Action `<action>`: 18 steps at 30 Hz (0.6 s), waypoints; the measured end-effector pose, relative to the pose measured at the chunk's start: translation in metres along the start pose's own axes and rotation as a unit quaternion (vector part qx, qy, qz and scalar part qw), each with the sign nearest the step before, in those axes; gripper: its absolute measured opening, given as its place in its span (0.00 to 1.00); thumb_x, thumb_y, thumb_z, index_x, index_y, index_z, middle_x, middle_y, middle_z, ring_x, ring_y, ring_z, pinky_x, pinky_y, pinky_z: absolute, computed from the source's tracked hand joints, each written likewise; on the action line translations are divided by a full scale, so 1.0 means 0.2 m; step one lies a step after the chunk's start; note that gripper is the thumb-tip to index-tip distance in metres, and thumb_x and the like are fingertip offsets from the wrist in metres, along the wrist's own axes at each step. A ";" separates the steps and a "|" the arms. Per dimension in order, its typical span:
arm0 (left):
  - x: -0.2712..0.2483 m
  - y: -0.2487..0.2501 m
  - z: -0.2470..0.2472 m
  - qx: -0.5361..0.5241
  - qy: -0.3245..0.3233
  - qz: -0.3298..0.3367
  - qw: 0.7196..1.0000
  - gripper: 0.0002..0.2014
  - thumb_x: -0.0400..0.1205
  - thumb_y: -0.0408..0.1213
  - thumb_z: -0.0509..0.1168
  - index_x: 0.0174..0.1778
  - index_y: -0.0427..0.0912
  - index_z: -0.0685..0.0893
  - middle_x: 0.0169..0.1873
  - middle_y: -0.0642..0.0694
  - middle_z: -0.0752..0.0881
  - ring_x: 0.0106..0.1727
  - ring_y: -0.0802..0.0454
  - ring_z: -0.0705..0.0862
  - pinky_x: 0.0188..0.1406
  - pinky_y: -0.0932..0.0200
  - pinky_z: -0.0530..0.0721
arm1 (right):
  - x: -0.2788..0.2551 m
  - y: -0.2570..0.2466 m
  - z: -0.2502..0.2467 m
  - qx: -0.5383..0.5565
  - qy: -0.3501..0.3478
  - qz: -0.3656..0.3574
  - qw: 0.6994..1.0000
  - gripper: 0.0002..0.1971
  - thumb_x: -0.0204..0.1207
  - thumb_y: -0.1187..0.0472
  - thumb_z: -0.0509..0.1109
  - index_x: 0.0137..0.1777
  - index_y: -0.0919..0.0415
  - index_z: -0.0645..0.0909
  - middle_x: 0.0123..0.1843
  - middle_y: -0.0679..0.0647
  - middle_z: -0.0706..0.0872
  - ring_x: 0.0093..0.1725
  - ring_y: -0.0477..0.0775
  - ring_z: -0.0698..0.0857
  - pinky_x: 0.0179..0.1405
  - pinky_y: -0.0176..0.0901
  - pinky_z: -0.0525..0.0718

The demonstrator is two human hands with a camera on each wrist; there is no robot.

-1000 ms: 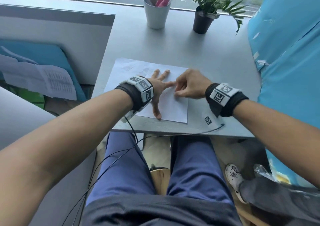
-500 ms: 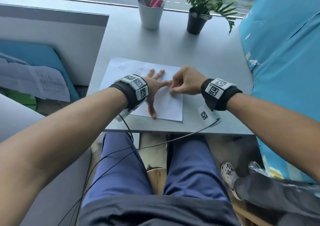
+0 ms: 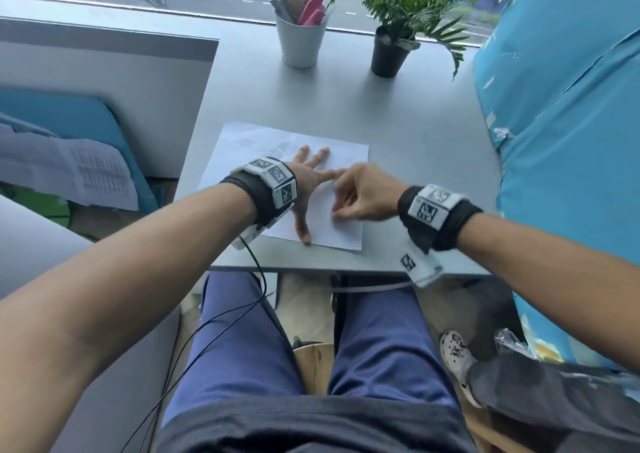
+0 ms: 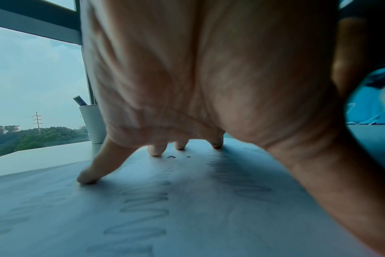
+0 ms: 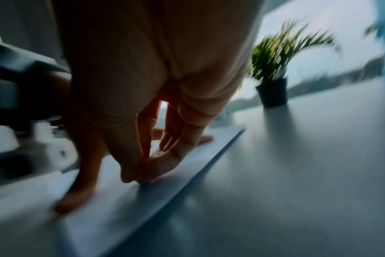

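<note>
Moved: right hand [image 3: 363,194] has slid a little toward 6 o'clock along the sheet of paper [image 3: 263,140]; my left hand [image 3: 308,184] has stayed planted on it.
Left hand: released, with straight fingers fanned toward 12 and 1 o'clock, the thumb toward 6, and the tips pressing the sheet flat.
Right hand: fingers curled, at 3 o'clock of my left hand and just beside its forefinger. Thumb and forefinger tips meet down on the sheet. I cannot tell whether anything is pinched between them, as that wrist view is blurred.
Sheet: lies flat on the grey table [image 3: 415,123], close to the edge at 6 o'clock, with faint print on it.
Far end: white cup [image 3: 301,42] of pens at 12 o'clock and potted plant [image 3: 389,54] at 1 o'clock, both well apart from the sheet.
</note>
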State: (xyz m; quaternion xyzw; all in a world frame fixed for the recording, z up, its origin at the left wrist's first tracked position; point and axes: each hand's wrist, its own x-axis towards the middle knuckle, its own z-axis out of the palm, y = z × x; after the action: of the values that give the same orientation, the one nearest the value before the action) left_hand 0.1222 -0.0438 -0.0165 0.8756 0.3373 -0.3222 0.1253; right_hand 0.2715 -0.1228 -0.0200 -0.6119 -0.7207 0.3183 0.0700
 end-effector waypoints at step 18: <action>-0.01 0.00 -0.01 0.001 -0.008 0.005 1.000 0.76 0.51 0.61 0.86 0.81 0.69 0.32 0.81 0.51 0.24 0.82 0.39 0.26 0.70 0.16 0.51 | -0.01 0.01 -0.03 0.008 -0.012 0.002 1.000 0.03 0.65 0.65 0.80 0.33 0.61 0.89 0.32 0.50 0.90 0.32 0.44 0.86 0.34 0.34 0.85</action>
State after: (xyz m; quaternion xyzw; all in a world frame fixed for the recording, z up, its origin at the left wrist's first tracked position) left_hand 0.1223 -0.0428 -0.0136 0.8747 0.3315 -0.3294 0.1286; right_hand 0.2759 -0.1220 -0.0164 -0.6091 -0.7175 0.3316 0.0658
